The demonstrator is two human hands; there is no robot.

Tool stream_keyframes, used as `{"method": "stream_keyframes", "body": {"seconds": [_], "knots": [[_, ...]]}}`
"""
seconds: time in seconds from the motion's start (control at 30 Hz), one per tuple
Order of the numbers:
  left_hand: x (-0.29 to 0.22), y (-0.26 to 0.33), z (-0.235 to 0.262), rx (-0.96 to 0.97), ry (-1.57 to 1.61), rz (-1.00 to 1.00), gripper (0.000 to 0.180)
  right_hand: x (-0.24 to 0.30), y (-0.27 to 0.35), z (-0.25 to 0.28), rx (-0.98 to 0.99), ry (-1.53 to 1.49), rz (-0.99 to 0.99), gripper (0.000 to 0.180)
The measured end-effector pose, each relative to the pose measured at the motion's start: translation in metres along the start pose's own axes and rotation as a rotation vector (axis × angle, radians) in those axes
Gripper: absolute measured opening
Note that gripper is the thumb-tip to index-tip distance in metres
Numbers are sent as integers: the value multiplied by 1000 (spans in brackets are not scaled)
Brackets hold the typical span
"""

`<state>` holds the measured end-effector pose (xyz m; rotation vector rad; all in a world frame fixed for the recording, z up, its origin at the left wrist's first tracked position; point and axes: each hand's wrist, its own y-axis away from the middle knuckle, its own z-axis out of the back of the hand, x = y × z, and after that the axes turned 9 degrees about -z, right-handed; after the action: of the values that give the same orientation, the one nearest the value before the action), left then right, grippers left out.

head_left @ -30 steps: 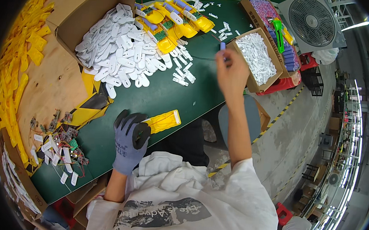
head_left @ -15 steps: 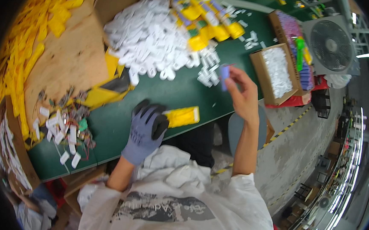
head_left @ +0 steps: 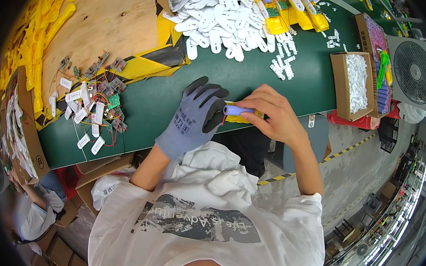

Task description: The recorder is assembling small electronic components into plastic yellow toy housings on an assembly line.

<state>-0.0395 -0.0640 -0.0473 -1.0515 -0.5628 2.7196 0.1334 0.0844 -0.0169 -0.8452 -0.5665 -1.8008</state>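
Observation:
My bare right hand (head_left: 276, 112) pinches a purple cylindrical battery cell (head_left: 238, 111) with a short red wire at its left end. The cell lies level, just over a yellow plastic casing (head_left: 236, 119) near the front edge of the green table. On my left hand (head_left: 193, 116) is a grey-blue glove with black fingertips. Its fingers are curled around the casing's left end, with the grip partly hidden by the glove. The cell's wired end is close to the gloved thumb, and my right hand and the cell cover much of the casing.
White plastic pieces (head_left: 220, 22) are heaped at the back. Yellow casings with cells (head_left: 285, 12) lie beside them. Wired circuit boards and white connectors (head_left: 99, 105) sit at left. A box of small white parts (head_left: 347, 88) and a fan (head_left: 415, 73) stand at right.
My right hand has brought the battery cell down and left, from above the table to the casing beside my left hand. The view has shifted a little.

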Motion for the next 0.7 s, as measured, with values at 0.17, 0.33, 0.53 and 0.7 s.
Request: {"method": "stream_keyframes", "body": {"seconds": [0.17, 0.33, 0.53, 0.7], "knots": [[4, 1, 0, 7, 86, -22, 15, 4, 4, -3, -64, 57, 10, 21], [3, 4, 2, 27, 46, -39, 16, -9, 11, -8, -103, 130, 72, 20], [8, 3, 0, 33, 52, -19, 17, -7, 14, -17, -230, 10, -47, 18], [5, -4, 4, 30, 12, -32, 20, 0, 19, -15, -200, 389, 31, 19]]}}
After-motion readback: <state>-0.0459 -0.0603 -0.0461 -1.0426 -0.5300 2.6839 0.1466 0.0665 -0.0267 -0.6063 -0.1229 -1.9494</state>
